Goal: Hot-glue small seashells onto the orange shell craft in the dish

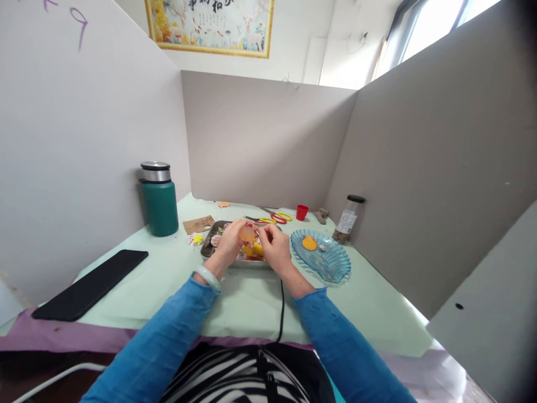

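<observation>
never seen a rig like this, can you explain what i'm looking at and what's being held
There is no robot here, just a person's bare hands. The only picture comes from a camera worn on their head, looking forward and down. The left hand holds a small orange piece; the right hand is beside it, its grip unclear. Below is a metal tray. The table also bears a blue plate, scissors, a red cup and a green bottle.

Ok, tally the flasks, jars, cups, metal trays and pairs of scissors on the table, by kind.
Green flask: 1
Lidded jar: 1
Red cup: 1
Metal tray: 1
Pairs of scissors: 2
Total: 6
</observation>
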Demonstrator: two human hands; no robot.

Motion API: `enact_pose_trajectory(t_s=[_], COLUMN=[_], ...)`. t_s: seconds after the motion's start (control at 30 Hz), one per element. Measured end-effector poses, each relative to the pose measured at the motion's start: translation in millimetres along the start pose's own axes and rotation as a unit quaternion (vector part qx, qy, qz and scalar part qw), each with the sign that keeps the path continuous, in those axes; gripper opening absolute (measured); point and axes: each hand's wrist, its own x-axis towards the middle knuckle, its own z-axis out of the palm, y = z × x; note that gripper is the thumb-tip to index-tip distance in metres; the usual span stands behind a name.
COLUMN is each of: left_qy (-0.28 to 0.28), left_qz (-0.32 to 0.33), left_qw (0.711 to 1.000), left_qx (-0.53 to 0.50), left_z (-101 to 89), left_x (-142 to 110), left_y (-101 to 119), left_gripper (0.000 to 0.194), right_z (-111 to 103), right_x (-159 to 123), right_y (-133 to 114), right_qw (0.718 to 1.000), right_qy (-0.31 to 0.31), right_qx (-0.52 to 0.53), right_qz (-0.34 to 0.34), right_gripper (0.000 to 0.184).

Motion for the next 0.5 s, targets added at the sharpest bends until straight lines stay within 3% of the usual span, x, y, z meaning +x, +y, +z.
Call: enact_pose_trajectory(t_s=[0.5], left_qy=[-0.03], left_qz=[0.002], left_qw=[0.999], left_qx=[-0.039], left_z=[1.3], left_x=[-3.4], left_y=[2.8], left_gripper=[0.028], right_z=[0.9], right_x=[0.8], right_y=[4.0], right_qw=[1.0], right_qy=[0.015], right_qx=[0.012], right_qz=[0.005], right_gripper=[0.025])
